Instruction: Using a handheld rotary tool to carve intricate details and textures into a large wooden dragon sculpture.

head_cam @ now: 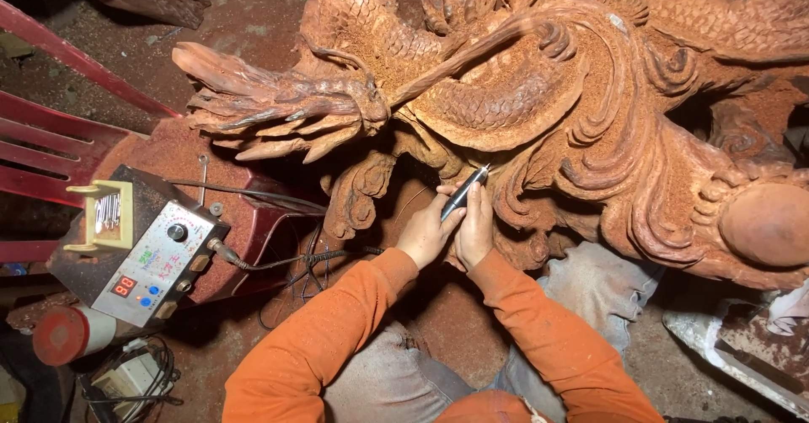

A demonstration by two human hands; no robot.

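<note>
While we look down over orange sleeves, the large reddish-brown carved wooden dragon sculpture (539, 94) fills most of the view, its scaled body curling across the top and its horned head pointing left, with sawdust lying in the hollows. Below and to the left of it we see a dark red plastic chair (50, 145), and on its seat sits a grey box-shaped power controller (156, 259) with a black knob, coloured buttons and a small red digit display; a black cable (278, 261) runs from the controller toward our arms. Near the bottom left corner lies a white cylinder with a red cap (72, 334). Our two hands meet just under the dragon's belly, touching one another: our left hand (425, 233) and our right hand (476, 229) both close around a slim black and silver pen-shaped rotary carving tool (463, 191), which is tilted up to the right. Its tip rests against the carved wood beneath the scaled body.
</note>
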